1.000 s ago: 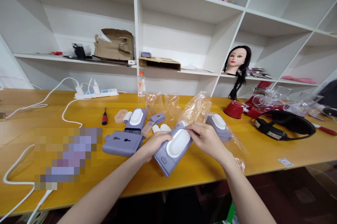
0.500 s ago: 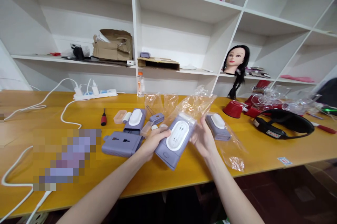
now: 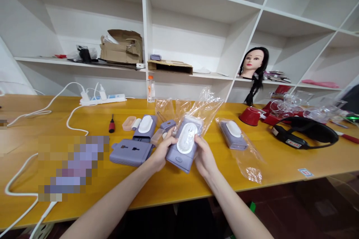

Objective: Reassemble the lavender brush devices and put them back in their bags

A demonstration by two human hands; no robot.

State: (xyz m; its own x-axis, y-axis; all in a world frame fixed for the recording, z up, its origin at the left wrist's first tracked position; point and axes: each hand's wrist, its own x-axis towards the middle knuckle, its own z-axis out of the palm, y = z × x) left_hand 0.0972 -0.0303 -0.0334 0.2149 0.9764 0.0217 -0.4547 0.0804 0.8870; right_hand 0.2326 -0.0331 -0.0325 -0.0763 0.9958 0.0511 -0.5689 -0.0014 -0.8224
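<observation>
The left hand (image 3: 163,152) and the right hand (image 3: 206,158) hold one purple box (image 3: 179,163) between them, above the tabletop (image 3: 137,192), with the fingers (image 3: 169,141) pressed to its two sides. Its white oval part (image 3: 186,138) faces up. A clear bag (image 3: 209,105) rises at the far end; how much it covers, I cannot tell well. A second box (image 3: 237,143) lies apart, on the right.

Matt plastic held case (image 3: 185,157), glossy crinkled plastic bag (image 3: 208,106), smooth wood-look tabletop (image 3: 280,162)
</observation>
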